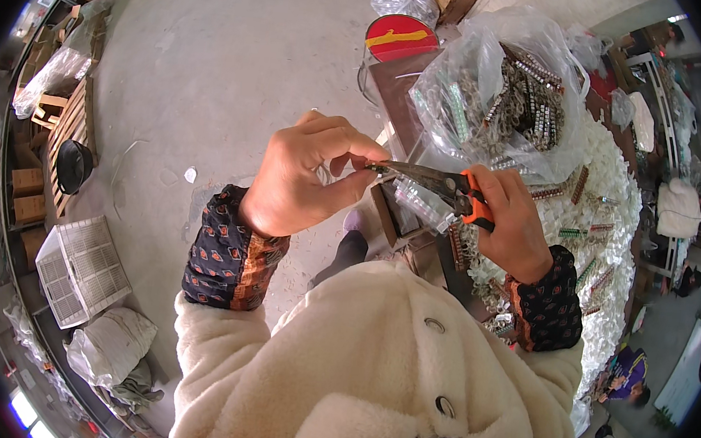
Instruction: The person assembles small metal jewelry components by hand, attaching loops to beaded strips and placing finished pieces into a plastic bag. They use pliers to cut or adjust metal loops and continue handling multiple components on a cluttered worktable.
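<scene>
My right hand [511,219] is closed round the orange and black handles of long-nosed pliers [432,178]. Their dark jaws point left. At the jaw tips, my left hand [304,178] pinches a small shiny piece [375,168] between thumb and forefinger; its exact kind is too small to tell. Just beneath the pliers lies a clear, glittering strip or packet [424,206]. Beyond my right hand, a clear plastic bag [461,71] stands open, filled with bundles of shiny metal chain-like strips [533,102].
White flakes or small pieces [616,186] cover the table on the right, with red and green strips among them. A red round stool [399,37] stands beyond. Leftward are a white plastic crate [83,272], a black basin [73,166] and boxes. Another person [628,374] sits far right.
</scene>
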Demonstrator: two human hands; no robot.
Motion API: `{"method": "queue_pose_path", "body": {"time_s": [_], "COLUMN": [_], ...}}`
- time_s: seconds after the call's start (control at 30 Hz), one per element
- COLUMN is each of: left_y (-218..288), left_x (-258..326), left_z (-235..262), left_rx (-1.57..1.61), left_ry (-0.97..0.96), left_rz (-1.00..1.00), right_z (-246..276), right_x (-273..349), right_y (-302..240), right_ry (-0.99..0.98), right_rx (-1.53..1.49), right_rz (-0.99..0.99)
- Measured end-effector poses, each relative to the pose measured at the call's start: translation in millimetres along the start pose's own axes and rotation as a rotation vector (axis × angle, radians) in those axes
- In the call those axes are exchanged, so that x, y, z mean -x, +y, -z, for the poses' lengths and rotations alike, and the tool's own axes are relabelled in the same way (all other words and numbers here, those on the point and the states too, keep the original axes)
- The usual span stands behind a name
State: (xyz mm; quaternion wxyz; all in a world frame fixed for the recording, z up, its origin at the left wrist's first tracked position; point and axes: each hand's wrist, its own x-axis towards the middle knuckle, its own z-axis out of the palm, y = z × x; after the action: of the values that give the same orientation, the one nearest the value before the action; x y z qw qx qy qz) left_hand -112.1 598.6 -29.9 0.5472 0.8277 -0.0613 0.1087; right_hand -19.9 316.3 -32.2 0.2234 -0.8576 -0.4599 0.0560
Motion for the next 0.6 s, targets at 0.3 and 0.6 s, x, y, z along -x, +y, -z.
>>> {"method": "queue_pose_path", "body": {"time_s": [0.3, 0.6], "left_y": [-3.2, 3.6], "left_x": [-0.3, -6.8], "left_z": [0.0, 6.0], "left_rx": [0.003, -0.105], "left_ry": [-0.026, -0.158], "left_rz": [-0.091, -0.23], "right_z": [4.2, 1.6], "right_x": [5.5, 13.4], "right_y": [-0.7, 2.0], "right_ry": [-0.102, -0.282], "right_rx": [-0.188, -0.504], "right_rz": [-0.057, -0.155]}}
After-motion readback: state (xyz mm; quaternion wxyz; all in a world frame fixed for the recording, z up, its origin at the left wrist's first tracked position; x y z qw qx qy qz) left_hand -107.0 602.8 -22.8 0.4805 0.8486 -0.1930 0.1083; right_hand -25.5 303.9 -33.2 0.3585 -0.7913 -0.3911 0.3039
